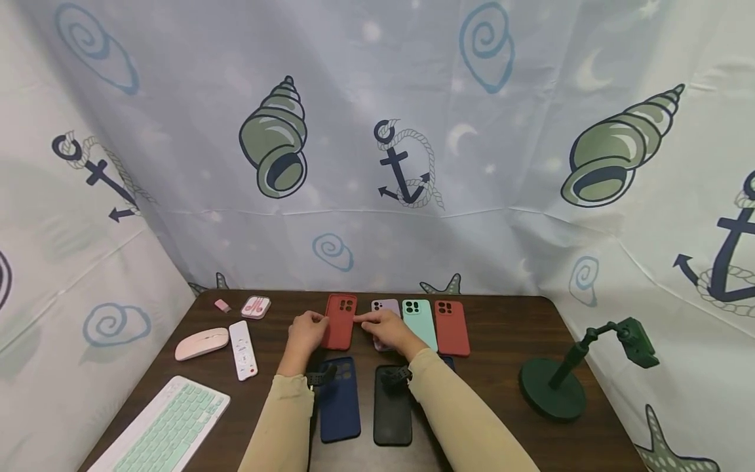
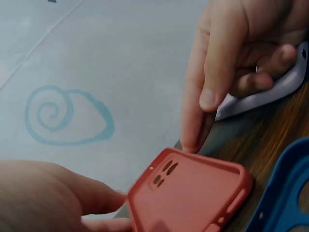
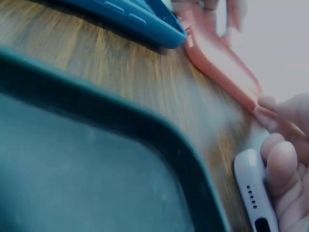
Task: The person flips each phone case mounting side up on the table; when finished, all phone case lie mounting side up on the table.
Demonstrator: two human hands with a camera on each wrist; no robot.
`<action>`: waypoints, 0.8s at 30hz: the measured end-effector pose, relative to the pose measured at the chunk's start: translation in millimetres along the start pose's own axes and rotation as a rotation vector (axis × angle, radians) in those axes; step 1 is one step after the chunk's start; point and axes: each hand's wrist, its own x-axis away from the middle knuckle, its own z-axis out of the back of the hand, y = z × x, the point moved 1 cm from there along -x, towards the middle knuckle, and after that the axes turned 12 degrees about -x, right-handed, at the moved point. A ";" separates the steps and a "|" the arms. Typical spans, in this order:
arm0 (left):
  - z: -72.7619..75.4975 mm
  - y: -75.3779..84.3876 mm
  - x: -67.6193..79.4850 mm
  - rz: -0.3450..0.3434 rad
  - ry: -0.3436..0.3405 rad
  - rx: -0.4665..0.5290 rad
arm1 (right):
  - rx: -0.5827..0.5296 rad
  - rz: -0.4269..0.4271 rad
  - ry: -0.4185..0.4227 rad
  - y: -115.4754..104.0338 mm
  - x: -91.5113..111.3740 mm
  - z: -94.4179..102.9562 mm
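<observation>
A red phone case (image 1: 340,322) lies hollow side up toward the back of the table. My left hand (image 1: 307,332) holds its left long edge, with thumb and finger at the rim in the left wrist view. From the other side my right hand (image 1: 389,329) touches the rim with a straight index finger; its other fingers are bent. Below that hand is a lilac phone case (image 1: 386,305), partly covered. Nearer me lie a dark blue phone case (image 1: 340,410) and a black phone case (image 1: 392,410), both partly under my wrists.
A mint phone case (image 1: 420,324) and another red phone case (image 1: 452,331) lie to the right. A green desk lamp (image 1: 554,387) stands at far right. On the left are a keyboard (image 1: 171,426), mouse (image 1: 202,344), remote (image 1: 243,351) and earphone box (image 1: 255,307).
</observation>
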 end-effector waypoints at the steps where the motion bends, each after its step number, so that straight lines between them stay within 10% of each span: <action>1: 0.7 -1.3 -0.1 0.002 -0.009 -0.025 | -0.010 0.000 -0.010 0.0 0.2 -0.2; 15: 5.8 1.7 6.4 0.027 -0.015 -0.049 | -0.132 0.061 0.027 -2.8 0.2 0.3; 24: 6.4 33.0 10.9 -0.171 0.098 0.086 | -0.184 0.141 0.099 -44.0 23.6 9.4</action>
